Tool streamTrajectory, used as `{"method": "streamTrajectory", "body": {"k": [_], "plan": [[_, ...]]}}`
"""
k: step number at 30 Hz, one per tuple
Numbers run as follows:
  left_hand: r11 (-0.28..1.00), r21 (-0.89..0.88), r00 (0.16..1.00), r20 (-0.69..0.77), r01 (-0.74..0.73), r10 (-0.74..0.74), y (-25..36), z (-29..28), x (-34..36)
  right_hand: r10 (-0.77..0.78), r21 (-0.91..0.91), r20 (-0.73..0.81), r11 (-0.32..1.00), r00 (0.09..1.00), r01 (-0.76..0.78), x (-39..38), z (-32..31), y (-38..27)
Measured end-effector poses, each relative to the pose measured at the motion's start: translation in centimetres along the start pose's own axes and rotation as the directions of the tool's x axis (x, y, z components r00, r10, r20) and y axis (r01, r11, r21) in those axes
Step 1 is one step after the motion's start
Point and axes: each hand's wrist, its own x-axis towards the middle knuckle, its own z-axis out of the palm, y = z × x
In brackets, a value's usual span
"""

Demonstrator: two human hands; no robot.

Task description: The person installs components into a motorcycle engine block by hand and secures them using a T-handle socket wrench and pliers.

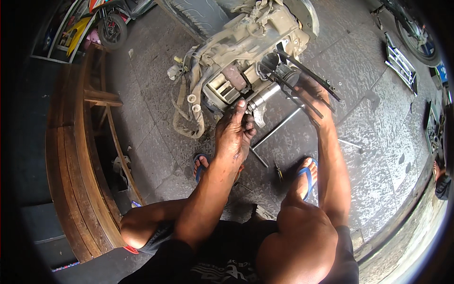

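A dusty scooter engine (250, 38) lies on the floor in front of me, with long dark studs (314, 80) sticking out toward my right. A piston (287, 76) sits among the studs, beside the round opening. My right hand (316, 102) reaches between the studs and is closed around the piston's near side; some fingers are hidden. My left hand (234, 130) is closed on the near end of a shiny stepped metal cylinder (264, 96), thumb on top. Its far end points at the piston; whether they touch is unclear.
A T-handle wrench (278, 128) lies on the tiled floor below the engine. At left stands a wooden bench (78, 156). A tyre (201, 16) is behind the engine. A metal stand (401, 64) and a motorcycle wheel (416, 38) are at far right. Small bolts (333, 85) lie near the studs.
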Motion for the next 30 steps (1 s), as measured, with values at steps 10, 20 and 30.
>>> {"method": "streamTrajectory", "body": {"k": [10,20,30], "plan": [[0.999,-0.041,0.994,0.1,-0.03,0.034,0.4,-1.2,-0.7,-0.023,0.001,0.016,1.0,1.0,0.023,0.1,-0.1,0.3],[0.997,0.019,0.989,0.124,-0.079,0.076,0.8,-1.2,-0.7,-0.054,-0.017,0.039,0.998,0.998,0.055,0.0,0.1,-0.3],[0.749,0.357,0.83,0.239,-0.558,0.504,-1.0,-1.2,-0.2,0.039,-0.161,0.068,0.987,0.997,-0.027,0.2,-1.0,0.1]]}}
